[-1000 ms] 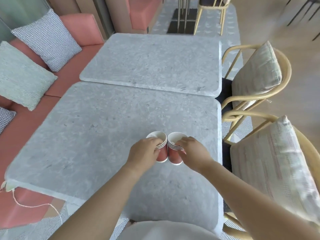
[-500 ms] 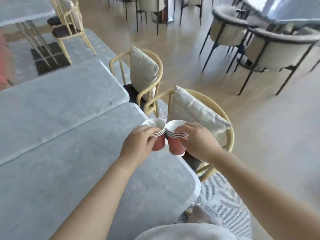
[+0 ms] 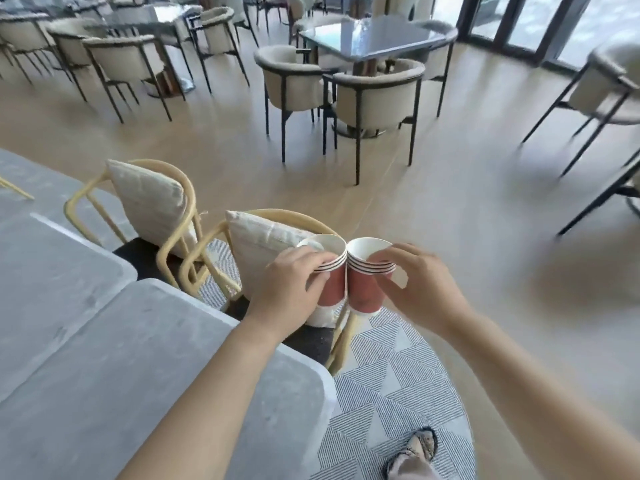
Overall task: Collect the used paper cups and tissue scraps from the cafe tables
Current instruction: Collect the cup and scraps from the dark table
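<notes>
Nesting explains the hold: the red paper cups have been slotted into two short stacks, so each hand carries several at once. The left stack [image 3: 330,284] is in the left hand [image 3: 289,284] and the right stack [image 3: 365,289] in the right hand [image 3: 420,287]. Both stacks are upright, mouths up, and their rims touch side by side in the air, which likely steadies them while walking.

They hang past the right edge of the grey table [image 3: 104,341], above the near wicker chair [image 3: 277,216] and its pale cushion [image 3: 256,244], over the striped rug [image 3: 398,375]. Nothing supports them from below.

The left hand's fingers are curled round the upper part of its stack, fingertips lying across the striped rims and the palm against the wall of the outer cup. The right hand pinches its stack higher up, thumb and fingertips at the banded rims, with a gap between palm and cup. Both hands are closed on cups, neither slack.

Something pale shows inside the top left cup; I cannot tell whether it is a tissue scrap or just the white lining.

Judging by the stance, with a sandalled foot [image 3: 417,448] on the rug and the view turned toward the far glass table [image 3: 374,36], this table seems finished and the cups are being carried away.
</notes>
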Demonstrator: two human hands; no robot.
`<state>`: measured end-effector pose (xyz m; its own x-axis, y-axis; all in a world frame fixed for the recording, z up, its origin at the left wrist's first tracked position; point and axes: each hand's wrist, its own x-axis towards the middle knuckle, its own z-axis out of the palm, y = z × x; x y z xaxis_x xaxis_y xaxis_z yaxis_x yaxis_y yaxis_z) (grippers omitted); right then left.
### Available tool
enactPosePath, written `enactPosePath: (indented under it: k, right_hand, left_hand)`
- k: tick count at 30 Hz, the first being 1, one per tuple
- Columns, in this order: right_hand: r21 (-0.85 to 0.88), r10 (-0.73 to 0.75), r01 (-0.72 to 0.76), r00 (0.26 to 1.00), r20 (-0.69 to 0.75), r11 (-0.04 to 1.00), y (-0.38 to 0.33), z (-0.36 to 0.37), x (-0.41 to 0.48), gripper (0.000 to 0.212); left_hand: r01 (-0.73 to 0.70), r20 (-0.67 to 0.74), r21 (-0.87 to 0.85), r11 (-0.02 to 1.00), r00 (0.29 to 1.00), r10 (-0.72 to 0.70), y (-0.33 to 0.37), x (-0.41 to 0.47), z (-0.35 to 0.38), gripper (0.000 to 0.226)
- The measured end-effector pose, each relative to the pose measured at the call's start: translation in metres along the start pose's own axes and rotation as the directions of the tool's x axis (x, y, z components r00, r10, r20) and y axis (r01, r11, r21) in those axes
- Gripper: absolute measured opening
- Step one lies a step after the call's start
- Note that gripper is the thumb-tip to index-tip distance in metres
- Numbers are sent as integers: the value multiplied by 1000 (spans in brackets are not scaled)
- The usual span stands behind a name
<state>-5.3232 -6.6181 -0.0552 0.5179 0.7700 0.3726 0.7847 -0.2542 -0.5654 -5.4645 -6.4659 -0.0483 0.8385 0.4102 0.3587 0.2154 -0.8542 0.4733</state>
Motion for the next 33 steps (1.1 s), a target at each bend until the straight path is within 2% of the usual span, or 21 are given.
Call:
enactPosePath:
  k: [14, 19, 26, 33]
  right_hand:
    - [-18, 91, -94, 989, -117, 995, 127, -95, 57, 27]
    - [-43, 170, -177, 976, -133, 983, 187, -131, 67, 28]
    - [-55, 303, -318, 935, -185, 947, 256, -173, 60, 24]
    - [-75, 419, -454, 865, -276, 888, 310, -197, 47, 25]
  left_hand:
    - [-124, -11, -39, 991, 992, 124, 75, 153, 90, 24]
    - [-158, 8, -67, 985, 987, 159, 111, 202, 141, 23]
    - [-236, 132, -86, 968, 960, 246, 159, 253, 203, 23]
    - [-279, 239, -209, 937, 915, 326, 185, 302, 265, 26]
